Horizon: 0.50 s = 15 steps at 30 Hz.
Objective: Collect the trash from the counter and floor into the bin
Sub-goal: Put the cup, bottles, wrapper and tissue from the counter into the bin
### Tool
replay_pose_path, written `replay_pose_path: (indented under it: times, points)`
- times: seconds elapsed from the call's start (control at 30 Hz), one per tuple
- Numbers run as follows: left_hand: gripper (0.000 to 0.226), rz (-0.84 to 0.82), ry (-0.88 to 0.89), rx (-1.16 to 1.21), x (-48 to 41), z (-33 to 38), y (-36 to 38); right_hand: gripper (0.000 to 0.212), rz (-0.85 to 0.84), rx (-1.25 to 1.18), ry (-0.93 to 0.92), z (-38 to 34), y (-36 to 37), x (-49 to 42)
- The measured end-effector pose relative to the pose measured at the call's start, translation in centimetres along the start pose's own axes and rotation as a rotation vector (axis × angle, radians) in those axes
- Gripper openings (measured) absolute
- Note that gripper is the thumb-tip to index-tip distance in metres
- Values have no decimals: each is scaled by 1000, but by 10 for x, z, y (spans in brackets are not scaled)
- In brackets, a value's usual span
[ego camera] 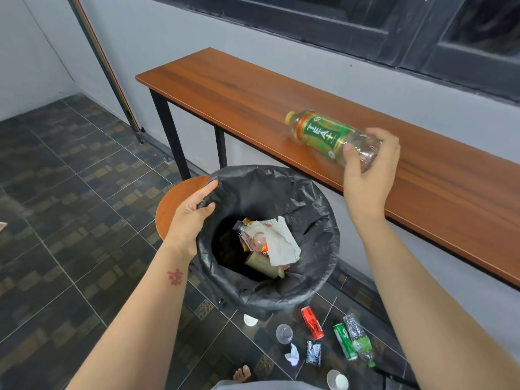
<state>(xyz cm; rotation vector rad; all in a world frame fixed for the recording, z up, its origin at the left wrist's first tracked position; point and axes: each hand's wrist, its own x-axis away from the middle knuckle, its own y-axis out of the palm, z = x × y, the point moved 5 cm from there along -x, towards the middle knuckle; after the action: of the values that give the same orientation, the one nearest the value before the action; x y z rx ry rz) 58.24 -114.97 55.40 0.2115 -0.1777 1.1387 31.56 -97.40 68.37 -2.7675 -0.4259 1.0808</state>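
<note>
The fingers (349,154) of the right hand (368,178) are curled round the clear bottom end of a tea bottle (320,133), thumb on the near side and the rest over the far side. The bottle lies slanted, its yellow cap pointing away to the left. It is over the brown surface (225,88), near the front edge; whether it rests on the wood or is just clear of it is hard to tell. The left hand (188,220) grips the rim of the bin (281,294), bunching the black liner, and holds the mouth tilted up just below the surface edge. Paper and wrappers lie inside. The step in hand looks like clearing the surface, so the next move calls for carrying the bottle across the gap and letting go over the open mouth. The floor (70,206) comes after: a red can (312,322), a green can (344,344), a crushed bottle (360,337), a clear cup (284,333) and a tissue (292,357) lie near the bin's foot.
</note>
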Motion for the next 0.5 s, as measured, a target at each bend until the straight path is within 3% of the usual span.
replay_pose_path:
  times: [0.23, 0.33, 0.5]
  points:
    - [44, 56, -28, 33, 13, 14, 3, 28, -112, -100, -210, -41, -14, 30]
    - [43, 78, -34, 22, 19, 18, 7, 29, -291, -8, -291, -45, 2, 53]
    - [43, 106, -19, -31, 24, 23, 9, 42, -666, 246, -177, -8, 43, 114]
